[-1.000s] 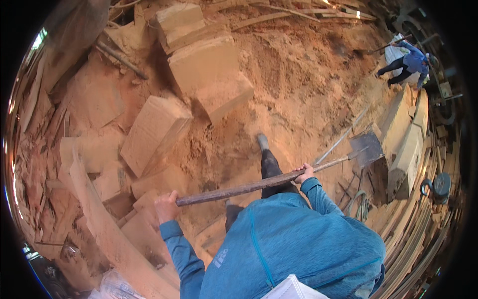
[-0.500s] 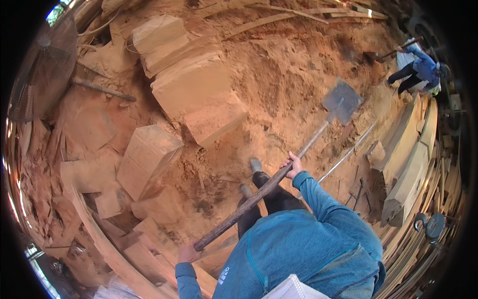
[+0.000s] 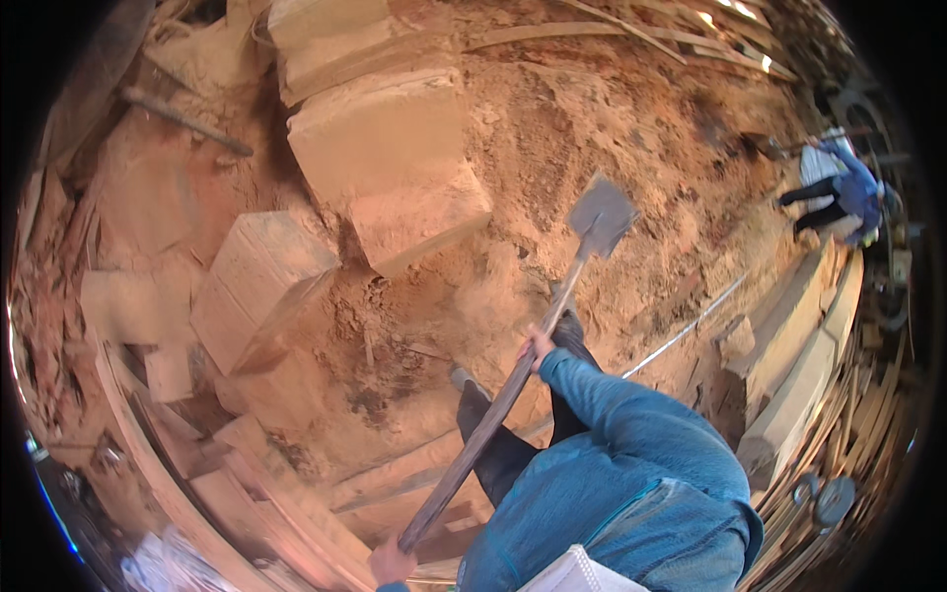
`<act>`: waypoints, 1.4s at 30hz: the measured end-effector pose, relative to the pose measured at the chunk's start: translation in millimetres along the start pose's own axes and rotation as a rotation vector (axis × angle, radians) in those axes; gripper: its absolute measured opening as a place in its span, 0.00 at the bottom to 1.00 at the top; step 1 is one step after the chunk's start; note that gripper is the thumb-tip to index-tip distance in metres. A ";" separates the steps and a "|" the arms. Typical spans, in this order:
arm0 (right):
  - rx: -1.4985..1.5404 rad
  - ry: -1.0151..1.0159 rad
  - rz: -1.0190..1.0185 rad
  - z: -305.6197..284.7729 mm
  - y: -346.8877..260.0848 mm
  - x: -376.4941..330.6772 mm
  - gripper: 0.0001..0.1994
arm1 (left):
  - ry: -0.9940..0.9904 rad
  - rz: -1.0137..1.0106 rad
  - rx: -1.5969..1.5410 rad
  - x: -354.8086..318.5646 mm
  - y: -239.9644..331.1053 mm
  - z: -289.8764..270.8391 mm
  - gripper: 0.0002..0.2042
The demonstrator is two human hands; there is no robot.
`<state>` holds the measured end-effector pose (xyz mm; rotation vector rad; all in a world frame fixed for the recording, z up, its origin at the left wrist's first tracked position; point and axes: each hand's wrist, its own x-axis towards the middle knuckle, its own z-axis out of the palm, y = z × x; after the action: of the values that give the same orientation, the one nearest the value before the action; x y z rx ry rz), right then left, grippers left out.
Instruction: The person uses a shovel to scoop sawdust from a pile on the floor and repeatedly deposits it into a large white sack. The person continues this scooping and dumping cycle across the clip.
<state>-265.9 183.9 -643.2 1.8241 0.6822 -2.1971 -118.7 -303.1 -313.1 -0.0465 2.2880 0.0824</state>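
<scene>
Left of the shovel (image 3: 491,414): large dusty blocks (image 3: 380,133), lying close together, probably steadied by their own weight.
Right of the shovel: squared beams (image 3: 804,370), side by side, perhaps for compactness.
Shovel: held aslant, blade (image 3: 603,215) outward over reddish ground (image 3: 661,128); contact unclear.
Right hand (image 3: 538,347): wrapped round the shaft nearer the blade, probably bearing weight.
Left hand (image 3: 392,564): gripping the shaft's butt end, likely steering; such wide spacing should give leverage.
</scene>
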 end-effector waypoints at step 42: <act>-0.269 -0.035 0.202 -45.8 -213.7 299.4 0.14 | -0.020 -0.317 -0.225 146.6 310.6 245.2 0.17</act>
<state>-384.0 431.6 -892.4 1.6379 0.7136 -1.9024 -50.0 24.0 -570.8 -0.5200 2.2139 0.1740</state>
